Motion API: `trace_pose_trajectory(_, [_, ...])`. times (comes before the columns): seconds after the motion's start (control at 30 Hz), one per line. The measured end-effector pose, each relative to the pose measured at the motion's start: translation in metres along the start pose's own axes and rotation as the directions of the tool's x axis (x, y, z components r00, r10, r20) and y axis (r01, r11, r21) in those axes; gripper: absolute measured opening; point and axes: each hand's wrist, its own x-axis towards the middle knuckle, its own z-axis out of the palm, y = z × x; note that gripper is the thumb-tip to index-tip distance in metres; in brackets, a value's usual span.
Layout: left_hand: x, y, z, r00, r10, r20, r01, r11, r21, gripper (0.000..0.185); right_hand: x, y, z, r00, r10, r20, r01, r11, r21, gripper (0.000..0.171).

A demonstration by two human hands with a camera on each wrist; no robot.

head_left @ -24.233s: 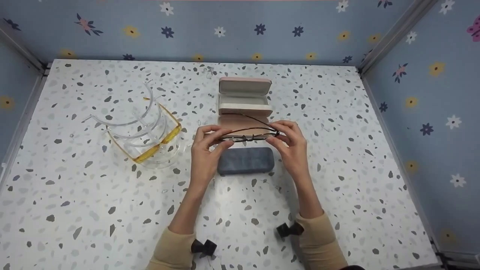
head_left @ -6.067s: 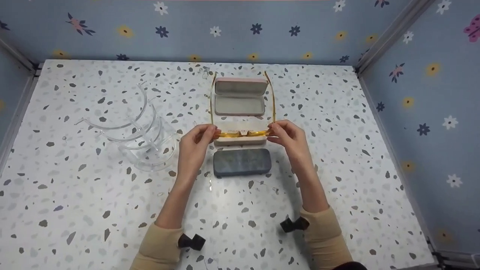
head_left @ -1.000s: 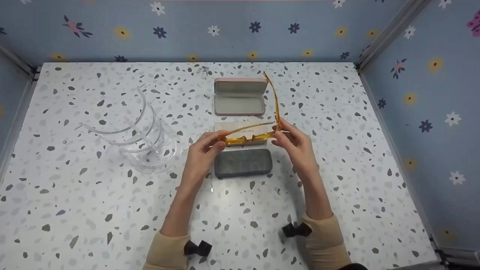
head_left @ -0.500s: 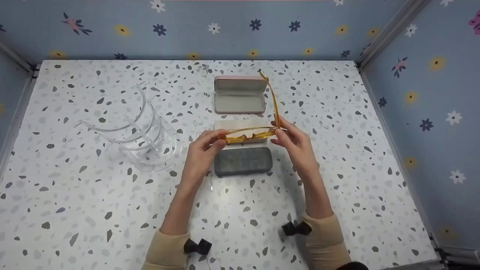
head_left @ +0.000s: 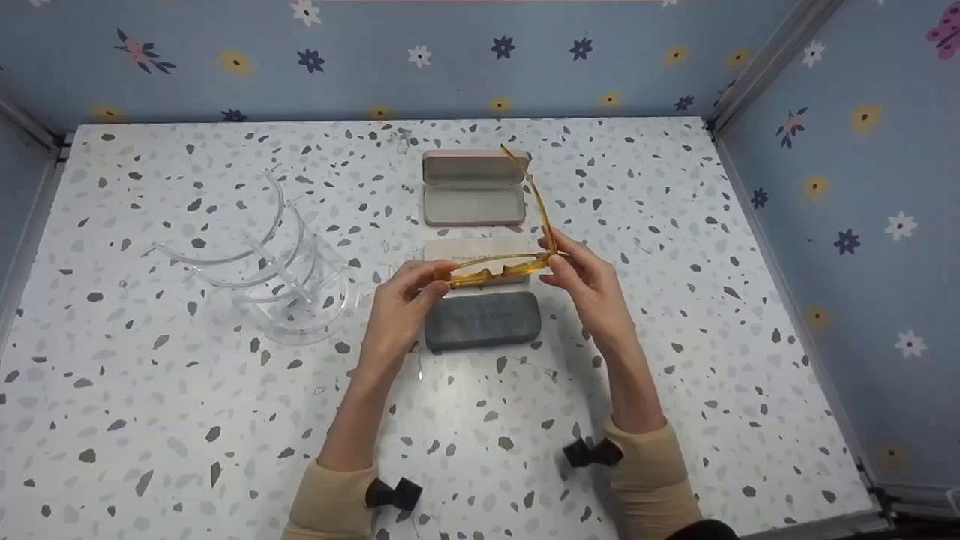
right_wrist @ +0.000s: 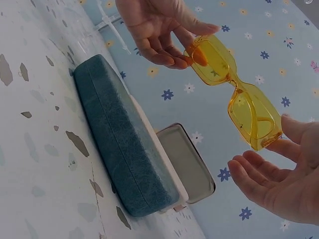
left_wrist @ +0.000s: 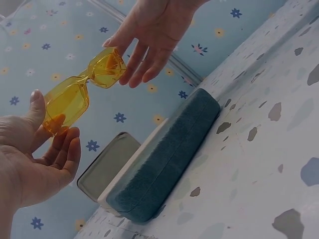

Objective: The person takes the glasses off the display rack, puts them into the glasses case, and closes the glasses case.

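In the head view, yellow sunglasses [head_left: 525,268] are held above the cases, their left temple folded along the frame and the right one angled inward. My left hand [head_left: 397,311] pinches the left end of the frame between thumb and fingers. At the right hinge my right hand [head_left: 596,292] grips the other end. The right wrist view shows the folded temple through a yellow lens [right_wrist: 212,59]. Below the sunglasses lies a pale case [head_left: 442,250] with small lettering, partly hidden. Closer in is a closed blue-grey glasses case [head_left: 484,322].
An open pink case [head_left: 474,206] with a grey lining stands at the back, its lid raised. To the left is a clear display stand [head_left: 279,268] with curved arms. Flowered walls [head_left: 420,82] border the speckled table [head_left: 217,390].
Earlier, both hands held dark-framed glasses while the yellow sunglasses sat on the stand. Since then the sunglasses came into both hands, the left temple folded in, and the right temple is swinging inward.
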Motion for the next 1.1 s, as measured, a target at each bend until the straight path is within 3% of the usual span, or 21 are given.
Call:
trace_pose_trajectory(0.37, [0.0006, 0.0, 0.0015, 1.0, 0.002, -0.017, -0.001, 1.0, 0.026, 0.033, -0.001, -0.0018, -0.0005, 0.999, -0.011, 0.038, 0.012, 1.0, -0.024, 0.044])
trace_pose_trajectory(1.1, [-0.0001, 0.0023, 0.001, 1.0, 0.0, -0.016, -0.001, 1.0, -0.031, 0.031, -0.0032, -0.0048, -0.001, 0.995, -0.061, 0.081, 0.066, 0.996, -0.061, 0.039])
